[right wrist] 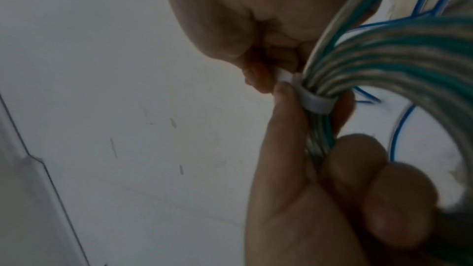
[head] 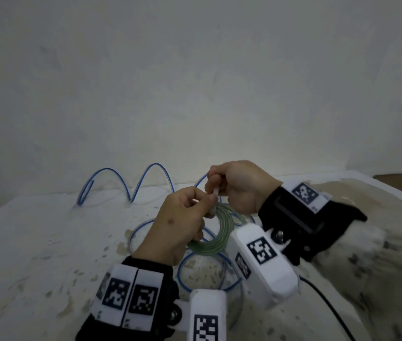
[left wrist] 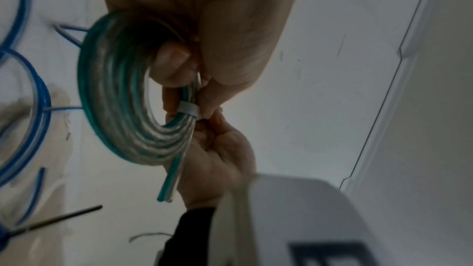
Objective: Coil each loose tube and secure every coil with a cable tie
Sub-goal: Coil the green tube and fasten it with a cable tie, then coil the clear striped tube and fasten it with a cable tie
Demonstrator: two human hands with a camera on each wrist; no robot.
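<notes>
A green-striped clear tube coil (head: 222, 238) hangs above the table between both hands. My left hand (head: 200, 205) grips the coil's upper side, fingers curled round the bundled turns (left wrist: 115, 98). A white cable tie (head: 216, 193) loops round the bundle just beyond those fingers (left wrist: 188, 111). My right hand (head: 216, 185) pinches the tie's tail right at the loop (right wrist: 313, 103), thumb and fingertips pressed together. Two cut tube ends (left wrist: 166, 191) stick out of the coil (right wrist: 409, 52). A loose blue tube (head: 157, 164) sprawls in tall loops on the table behind and under my hands.
The stained white table (head: 47, 242) meets a plain wall at the back. Loops of the blue tube (left wrist: 48, 100) lie directly below the coil. A thin black cable (head: 330, 306) runs off at lower right. The table's right edge (head: 391, 177) borders a brown surface.
</notes>
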